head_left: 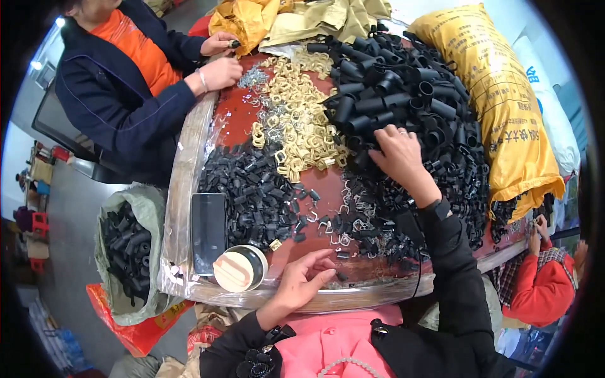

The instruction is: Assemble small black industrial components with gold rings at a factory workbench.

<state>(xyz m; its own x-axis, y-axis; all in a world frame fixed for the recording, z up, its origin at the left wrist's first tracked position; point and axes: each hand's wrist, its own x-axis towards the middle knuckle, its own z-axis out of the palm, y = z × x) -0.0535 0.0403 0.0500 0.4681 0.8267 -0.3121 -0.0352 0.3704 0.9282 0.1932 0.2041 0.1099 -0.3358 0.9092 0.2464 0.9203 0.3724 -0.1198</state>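
My right hand (401, 156) reaches into a big heap of black plastic tubes (421, 101). Its thumb and fingers are apart over the tubes, with some fingertips hard to make out. Low over the near edge of the table is my left hand (301, 278), its fingers loosely bent, thumb apart, nothing visible in them. Beside its thumb lies a small black plastic piece (341, 276). Thin silver metal hooks (348, 236) are scattered between my hands. A mound of small black clips (255, 186) sits to the left, and gold-coloured metal buckles (305, 129) are piled at the centre.
A phone (208, 233) and a lidded cup (241, 269) stand at the table's left corner. An open sack (132, 252) of black parts is beside the table. A full yellow sack (491, 101) borders the right. A co-worker's hands (220, 66) work at far left; another person (545, 277) is at right.
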